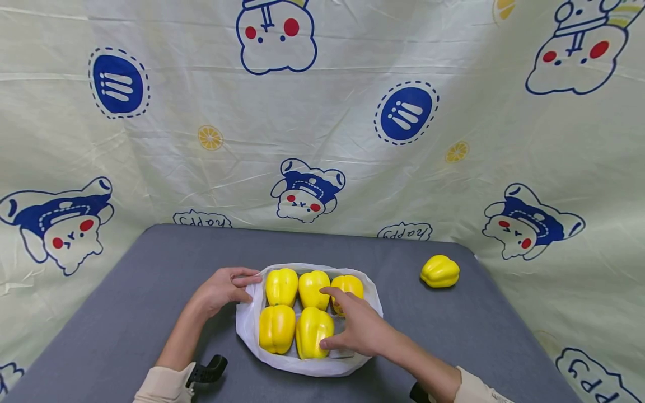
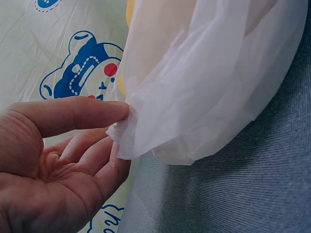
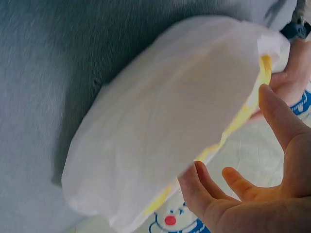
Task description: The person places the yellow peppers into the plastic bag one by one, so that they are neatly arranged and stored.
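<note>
A white thin plastic bag (image 1: 247,330) stands with its mouth spread, and several yellow bell peppers (image 1: 277,329) sit inside in two rows. At its left rim, my left hand (image 1: 221,291) pinches the bag edge; the left wrist view shows the thumb and fingers on the thin white film (image 2: 184,97). My right hand (image 1: 360,327) reaches over the right part of the bag with fingers and thumb spread apart. Its fingertips overlap the back middle pepper (image 1: 312,285), and its thumb tip overlaps the front middle pepper (image 1: 314,330). In the right wrist view this hand (image 3: 252,189) holds nothing.
One loose yellow bell pepper (image 1: 440,271) lies on the grey tabletop (image 1: 403,291) toward the back right. Behind the table hangs a pale curtain (image 1: 312,123) printed with cartoon figures. A black wrist strap (image 1: 208,370) sits at the left sleeve.
</note>
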Tool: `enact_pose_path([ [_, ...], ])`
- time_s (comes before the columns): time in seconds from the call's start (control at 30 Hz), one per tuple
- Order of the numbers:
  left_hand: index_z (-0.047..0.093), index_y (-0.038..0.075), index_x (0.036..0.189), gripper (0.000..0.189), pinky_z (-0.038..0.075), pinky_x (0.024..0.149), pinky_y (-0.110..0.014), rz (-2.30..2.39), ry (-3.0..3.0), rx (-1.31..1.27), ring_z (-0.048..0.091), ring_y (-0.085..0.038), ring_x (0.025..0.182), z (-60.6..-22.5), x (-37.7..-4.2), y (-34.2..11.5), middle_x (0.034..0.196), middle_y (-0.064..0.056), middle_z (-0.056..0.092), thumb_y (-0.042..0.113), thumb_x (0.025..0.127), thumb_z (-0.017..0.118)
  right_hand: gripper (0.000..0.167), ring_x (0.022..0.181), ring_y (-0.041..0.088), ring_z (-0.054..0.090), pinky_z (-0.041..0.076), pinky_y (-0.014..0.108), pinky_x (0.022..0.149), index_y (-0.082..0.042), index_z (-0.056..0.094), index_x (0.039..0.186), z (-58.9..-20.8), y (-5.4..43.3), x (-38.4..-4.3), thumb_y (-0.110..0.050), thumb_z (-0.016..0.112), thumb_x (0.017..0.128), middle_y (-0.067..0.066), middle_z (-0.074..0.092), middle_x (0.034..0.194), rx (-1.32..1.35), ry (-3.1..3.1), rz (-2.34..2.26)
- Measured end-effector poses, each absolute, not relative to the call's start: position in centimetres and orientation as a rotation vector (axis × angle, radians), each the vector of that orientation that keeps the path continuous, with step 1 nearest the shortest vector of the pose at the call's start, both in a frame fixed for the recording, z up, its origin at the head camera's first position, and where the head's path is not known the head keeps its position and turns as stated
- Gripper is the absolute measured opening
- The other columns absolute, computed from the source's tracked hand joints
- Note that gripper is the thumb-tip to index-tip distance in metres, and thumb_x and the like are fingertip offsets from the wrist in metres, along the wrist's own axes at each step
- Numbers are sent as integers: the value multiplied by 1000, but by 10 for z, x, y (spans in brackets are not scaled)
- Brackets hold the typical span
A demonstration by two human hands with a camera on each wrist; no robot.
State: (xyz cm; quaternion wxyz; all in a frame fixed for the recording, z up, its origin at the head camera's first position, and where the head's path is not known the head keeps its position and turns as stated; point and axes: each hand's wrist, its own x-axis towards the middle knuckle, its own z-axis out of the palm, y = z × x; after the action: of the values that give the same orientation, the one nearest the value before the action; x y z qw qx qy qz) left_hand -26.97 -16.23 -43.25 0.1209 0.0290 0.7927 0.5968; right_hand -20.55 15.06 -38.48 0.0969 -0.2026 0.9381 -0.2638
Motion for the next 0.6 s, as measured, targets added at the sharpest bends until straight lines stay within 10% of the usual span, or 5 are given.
enact_pose_path([
  [0.6,62,-1,134,58,58,95,-42,1743,2311,83,64,-29,124,-432,-270,-162,130,-13,70,-9,78,74,84,135,45,47,39,72,103,-18,52,146,-364,209,-224,-39,89,74,13,54,150,-509,3088,-756],
])
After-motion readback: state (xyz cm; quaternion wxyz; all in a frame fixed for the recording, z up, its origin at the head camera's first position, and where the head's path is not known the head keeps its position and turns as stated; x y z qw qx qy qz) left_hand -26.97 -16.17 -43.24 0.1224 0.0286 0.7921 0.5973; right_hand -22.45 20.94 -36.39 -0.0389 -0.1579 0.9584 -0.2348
